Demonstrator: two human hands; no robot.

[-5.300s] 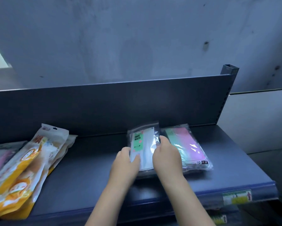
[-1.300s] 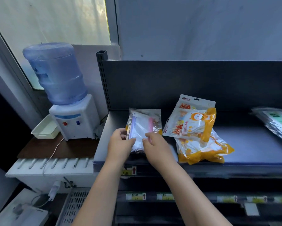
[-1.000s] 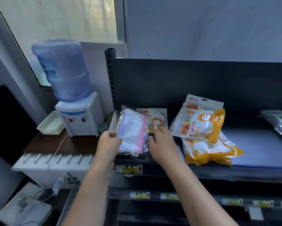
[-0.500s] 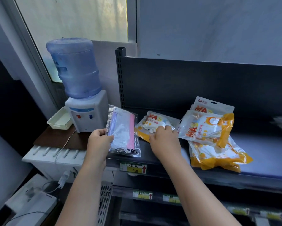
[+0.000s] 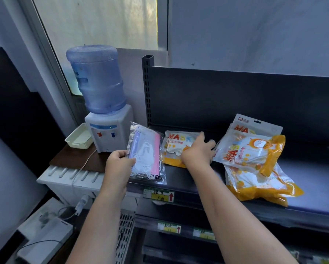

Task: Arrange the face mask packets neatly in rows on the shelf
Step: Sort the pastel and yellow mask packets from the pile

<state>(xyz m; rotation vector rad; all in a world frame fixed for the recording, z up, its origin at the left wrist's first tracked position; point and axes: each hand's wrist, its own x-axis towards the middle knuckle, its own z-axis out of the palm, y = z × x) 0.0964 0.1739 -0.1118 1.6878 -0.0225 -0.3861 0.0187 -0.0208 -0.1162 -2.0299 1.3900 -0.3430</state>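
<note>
My left hand (image 5: pixel 120 161) grips a clear packet of pink, white and lilac masks (image 5: pixel 147 155) by its left edge, lifted at the left end of the dark shelf (image 5: pixel 188 184). My right hand (image 5: pixel 198 151) lies with spread fingers on an orange and white mask packet (image 5: pixel 174 144) flat on the shelf. To the right lies a loose pile of orange mask packets (image 5: pixel 255 161), the top one tilted.
A water dispenser with a blue bottle (image 5: pixel 101 103) and a cream tray (image 5: pixel 79 138) stand on a brown stand left of the shelf. The shelf's upright post (image 5: pixel 147 88) and back panel rise behind. Lower shelves with price labels (image 5: pixel 159 195) lie below.
I turned from the right end of the shelf to the left. My left hand lifted the clear packet off the orange one and carried it left; my right hand slid further over the orange packet.
</note>
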